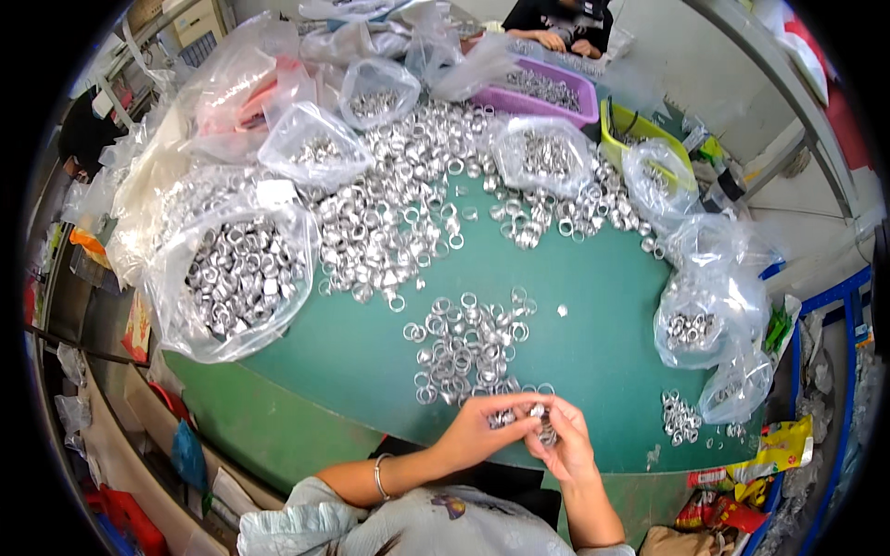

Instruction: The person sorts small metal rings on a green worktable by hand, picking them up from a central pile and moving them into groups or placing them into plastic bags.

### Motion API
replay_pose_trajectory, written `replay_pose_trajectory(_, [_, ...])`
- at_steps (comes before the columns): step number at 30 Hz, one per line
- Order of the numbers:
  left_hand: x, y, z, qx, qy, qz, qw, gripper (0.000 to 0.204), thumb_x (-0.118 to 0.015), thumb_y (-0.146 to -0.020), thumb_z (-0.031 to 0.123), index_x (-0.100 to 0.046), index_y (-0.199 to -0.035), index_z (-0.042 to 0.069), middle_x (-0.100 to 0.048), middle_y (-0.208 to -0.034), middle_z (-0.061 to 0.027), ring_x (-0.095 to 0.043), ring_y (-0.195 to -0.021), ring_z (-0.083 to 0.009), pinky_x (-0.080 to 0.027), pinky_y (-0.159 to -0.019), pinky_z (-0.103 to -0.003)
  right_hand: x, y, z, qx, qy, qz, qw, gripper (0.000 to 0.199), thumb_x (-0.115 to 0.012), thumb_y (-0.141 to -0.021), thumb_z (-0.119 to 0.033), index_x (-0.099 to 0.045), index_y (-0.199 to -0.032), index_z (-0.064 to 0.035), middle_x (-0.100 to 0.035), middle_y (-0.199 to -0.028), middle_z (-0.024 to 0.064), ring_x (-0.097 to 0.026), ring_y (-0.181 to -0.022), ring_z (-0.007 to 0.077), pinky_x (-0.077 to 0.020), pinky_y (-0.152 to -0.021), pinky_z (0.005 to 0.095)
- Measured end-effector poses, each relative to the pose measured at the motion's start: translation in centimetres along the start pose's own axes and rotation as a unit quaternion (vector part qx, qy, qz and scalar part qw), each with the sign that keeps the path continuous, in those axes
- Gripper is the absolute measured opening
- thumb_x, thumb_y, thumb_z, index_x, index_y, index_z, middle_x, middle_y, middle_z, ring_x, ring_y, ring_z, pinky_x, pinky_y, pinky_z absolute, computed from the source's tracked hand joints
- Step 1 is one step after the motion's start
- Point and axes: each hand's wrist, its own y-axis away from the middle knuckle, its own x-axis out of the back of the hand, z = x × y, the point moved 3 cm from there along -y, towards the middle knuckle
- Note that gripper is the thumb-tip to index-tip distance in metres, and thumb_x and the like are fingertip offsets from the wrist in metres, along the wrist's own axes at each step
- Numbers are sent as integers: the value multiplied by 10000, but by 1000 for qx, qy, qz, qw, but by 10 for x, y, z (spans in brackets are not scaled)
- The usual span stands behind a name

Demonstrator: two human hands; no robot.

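Close to the table's near edge my two hands meet. My left hand (475,434) is closed, with silver metal rings (502,419) showing in its curled fingers. My right hand (569,447) is closed too, its fingertips pinching rings (547,432) against the left fingertips. How many rings each hand has is hidden by the fingers. Just beyond my hands lies a loose pile of silver rings (468,347) on the green tabletop (593,347). A larger heap of rings (389,236) spreads behind it, reaching toward the far side.
A clear plastic bag (301,310) full of rings stands at left, with more bags behind. Purple bin (579,107) and yellow-green basket (686,171) sit at the far right. Bags of parts (672,310) and a small ring pile (680,419) line the right edge. Another person (556,37) sits opposite.
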Motion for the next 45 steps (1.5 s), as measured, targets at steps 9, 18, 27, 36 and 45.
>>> replay_pose_trajectory(9, [7,-7,-1,-36,-59,-10,998,313,-599,-794,52,-573,-1106,36,-611,-853,-25,-509,-764,-53,-437,-707,-215,9,-10,-1,-23,22,-9,999,201,-536,-850,-136,-541,-955,35,-581,-843,101,-446,-496,89,-305,-387,187])
replay_pose_trajectory(18, [13,-11,-1,-64,-98,7,993,323,-609,-780,43,-575,-1101,40,-544,-707,-13,-478,-668,-60,-416,-638,-206,10,-17,-1,-49,28,0,998,186,-503,-848,-93,-555,-948,55,-569,-776,93,-438,-494,100,-288,-396,196])
replay_pose_trajectory(27, [42,40,60,-61,-108,-8,992,236,-615,-769,35,-613,-1004,39,-560,-689,-8,-495,-628,-46,-404,-564,-202,-17,-22,5,-47,-21,-35,998,267,-457,-847,-147,-547,-969,73,-491,-683,84,-421,-466,137,-296,-378,225])
replay_pose_trajectory(36, [18,214,159,-380,-142,-572,713,342,-512,-869,242,-484,-1064,-38,-552,-887,-165,-570,-739,-306,-460,-568,-336,-40,-1,29,-74,-73,-66,992,335,-424,-821,-228,-529,-989,42,-447,-669,91,-404,-476,166,-301,-329,233])
replay_pose_trajectory(45, [-38,324,183,-389,-317,-650,570,238,-568,-777,159,-557,-926,-26,-581,-841,-147,-582,-726,-298,-463,-571,-340,-67,31,45,-43,-41,-86,994,303,-404,-847,-231,-522,-975,17,-458,-662,84,-412,-464,163,-308,-314,224])
